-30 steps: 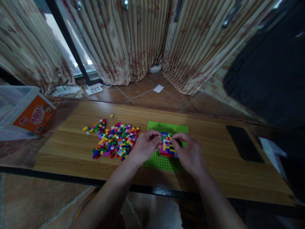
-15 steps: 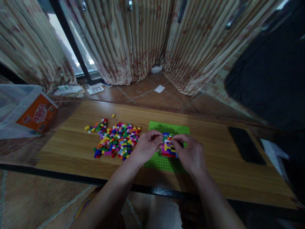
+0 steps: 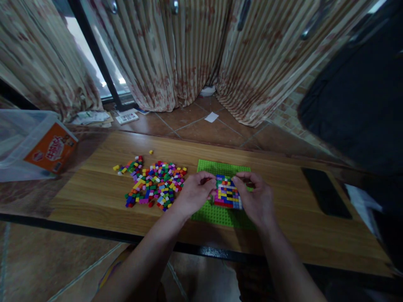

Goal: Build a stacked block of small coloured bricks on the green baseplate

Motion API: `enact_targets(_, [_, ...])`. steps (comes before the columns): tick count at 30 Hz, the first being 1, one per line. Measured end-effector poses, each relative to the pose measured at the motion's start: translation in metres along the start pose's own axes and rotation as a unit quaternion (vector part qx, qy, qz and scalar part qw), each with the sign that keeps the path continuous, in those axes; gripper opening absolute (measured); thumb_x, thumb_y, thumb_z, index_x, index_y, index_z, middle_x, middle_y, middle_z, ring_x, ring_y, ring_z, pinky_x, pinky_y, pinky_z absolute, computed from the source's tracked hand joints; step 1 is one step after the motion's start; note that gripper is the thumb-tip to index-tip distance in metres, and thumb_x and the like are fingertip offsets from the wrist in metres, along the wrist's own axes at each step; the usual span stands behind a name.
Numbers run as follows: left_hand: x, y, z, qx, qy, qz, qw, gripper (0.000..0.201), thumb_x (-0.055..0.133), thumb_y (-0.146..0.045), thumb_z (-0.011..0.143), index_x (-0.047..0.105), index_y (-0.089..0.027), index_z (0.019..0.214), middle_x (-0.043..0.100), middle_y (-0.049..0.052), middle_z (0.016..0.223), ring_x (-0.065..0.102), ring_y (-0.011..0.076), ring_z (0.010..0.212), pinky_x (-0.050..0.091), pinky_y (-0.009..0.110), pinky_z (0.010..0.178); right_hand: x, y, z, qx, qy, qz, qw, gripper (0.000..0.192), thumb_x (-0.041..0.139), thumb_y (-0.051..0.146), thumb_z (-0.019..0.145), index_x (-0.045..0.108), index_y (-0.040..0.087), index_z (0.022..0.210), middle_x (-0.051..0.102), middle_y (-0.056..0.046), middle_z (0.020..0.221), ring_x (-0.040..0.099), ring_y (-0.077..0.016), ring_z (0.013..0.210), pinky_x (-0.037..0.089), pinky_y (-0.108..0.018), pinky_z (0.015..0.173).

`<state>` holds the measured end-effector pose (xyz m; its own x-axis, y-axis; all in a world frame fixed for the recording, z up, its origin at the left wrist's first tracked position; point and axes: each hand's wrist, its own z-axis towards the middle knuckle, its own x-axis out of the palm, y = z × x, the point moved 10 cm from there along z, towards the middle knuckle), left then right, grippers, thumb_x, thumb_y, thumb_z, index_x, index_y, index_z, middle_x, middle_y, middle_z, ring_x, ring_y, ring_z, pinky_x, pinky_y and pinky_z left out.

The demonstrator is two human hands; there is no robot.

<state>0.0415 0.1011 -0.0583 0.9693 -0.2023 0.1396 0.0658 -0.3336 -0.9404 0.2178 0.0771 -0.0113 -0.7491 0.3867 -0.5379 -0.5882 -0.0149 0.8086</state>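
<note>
A green studded baseplate [image 3: 220,216] lies on the wooden table [image 3: 283,226]. On it stands a block of small multicoloured bricks [image 3: 228,193]. My left hand [image 3: 193,193] grips the block's left side with its fingers curled. My right hand [image 3: 256,199] holds the block's right side, fingertips at its top right corner. A loose heap of small coloured bricks [image 3: 154,182] lies on the table to the left of my left hand.
A clear plastic bin with an orange label [image 3: 34,147] sits at the table's left end. A black phone [image 3: 325,193] lies flat at the right. Beyond the table are tiled floor, papers [image 3: 126,118] and curtains. A dark bulky shape [image 3: 355,105] fills the right.
My right hand has slid to the right off the top of the brick block, and more of the block's face shows. My left hand stays at its left side.
</note>
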Motion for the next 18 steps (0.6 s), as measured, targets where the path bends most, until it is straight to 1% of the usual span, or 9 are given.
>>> enact_targets(4, [-0.001,-0.001,0.000,0.013,0.001,0.010,1.000,0.008,0.058,-0.018,0.084,0.065,-0.015,0.084,0.060,-0.003,0.058,0.054,0.0080,0.049,0.041,0.017,0.047,0.010,-0.005,0.002,0.016,0.018,-0.029,0.999,0.036,0.063,0.047,0.081,0.070,0.017,0.099,0.069,-0.012,0.104,0.063,-0.0266,0.096,0.048,-0.043,0.087])
enact_targets(10, [-0.002,0.000,0.000,0.011,-0.003,0.006,1.000,0.009,0.057,-0.019,0.085,0.065,-0.015,0.082,0.061,-0.003,0.060,0.056,0.0082,0.051,0.040,0.017,0.047,0.020,-0.016,0.002,0.048,0.047,0.005,0.998,0.035,0.063,0.048,0.081,0.071,0.018,0.098,0.070,-0.010,0.103,0.065,-0.0256,0.093,0.048,-0.042,0.087])
enact_targets(15, [-0.003,-0.004,0.000,0.029,-0.010,-0.011,0.999,0.013,0.058,-0.022,0.086,0.064,-0.014,0.077,0.060,-0.002,0.062,0.055,0.0075,0.051,0.039,0.017,0.045,0.023,-0.010,0.001,0.038,0.055,0.007,0.998,0.031,0.060,0.046,0.082,0.071,0.019,0.094,0.072,-0.009,0.099,0.065,-0.0253,0.093,0.048,-0.042,0.087])
enact_targets(18, [-0.004,-0.007,-0.001,0.029,-0.020,-0.038,0.999,0.014,0.059,-0.022,0.085,0.065,-0.013,0.076,0.060,-0.001,0.063,0.054,0.0073,0.051,0.039,0.017,0.045,0.024,-0.007,0.000,0.027,0.056,0.007,0.998,0.030,0.059,0.045,0.083,0.070,0.020,0.093,0.072,-0.008,0.096,0.065,-0.0244,0.090,0.048,-0.041,0.085])
